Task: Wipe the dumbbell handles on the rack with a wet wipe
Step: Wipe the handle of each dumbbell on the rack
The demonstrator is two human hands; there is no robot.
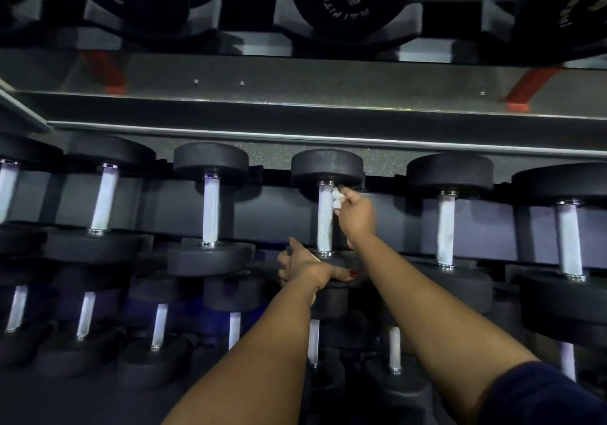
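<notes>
Head view: the right hand [356, 214] pinches a crumpled white wet wipe [338, 198] between its fingertips and presses it to the far end of the silver knurled steel handle [325, 227] of a black round-headed dumbbell [327, 168]; this dumbbell lies in the middle tier of the grey metal rack [295, 119]; the wet wipe touches the handle's right side just beside the far head, so by my reading most of the handle is not yet wiped; the left hand [305, 268] lies over the near head of the same dumbbell, thumb spread to the right and fingers curled over the rim, gripping it as a brace; a like dumbbell lies on each side, the left neighbour [211, 211] and the right neighbour [446, 227], and a lower tier shows beneath the forearms

What could go wrong, as I judge it: the wet wipe is a small bunched wad held only at the fingertips, so the rough knurling may snag it, tear it or drag it out of the pinch, and it would fall between the heads to the lower tier; rubbing from one side alone would leave the hidden underside of the handle untouched; if the left hand's grip slackens, the dumbbell could roll in its cradle under the rubbing and nip fingers against a neighbouring head
</notes>
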